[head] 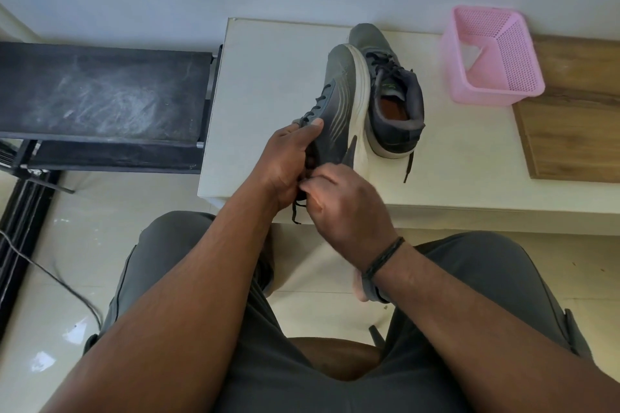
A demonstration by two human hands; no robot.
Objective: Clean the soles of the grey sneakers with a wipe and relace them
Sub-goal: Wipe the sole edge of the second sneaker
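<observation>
Two grey sneakers with white soles are on the white table (268,77). One sneaker (339,104) is tipped on its side, sole to the right, laced with a dark lace. My left hand (288,157) grips it at the collar, thumb on the upper. My right hand (342,201) pinches the dark lace (297,211) at the heel end, just below the left hand; lace ends dangle over the table edge. The second sneaker (392,90) stands upright behind it, its lace end (409,168) trailing on the table. A crumpled white wipe (473,55) lies inside the pink basket.
A pink mesh basket (503,77) stands at the table's back right, beside a wooden board (570,131). A dusty black shoe rack (100,94) is left of the table. My grey-trousered knees fill the foreground; a cable (50,275) runs across the floor at left.
</observation>
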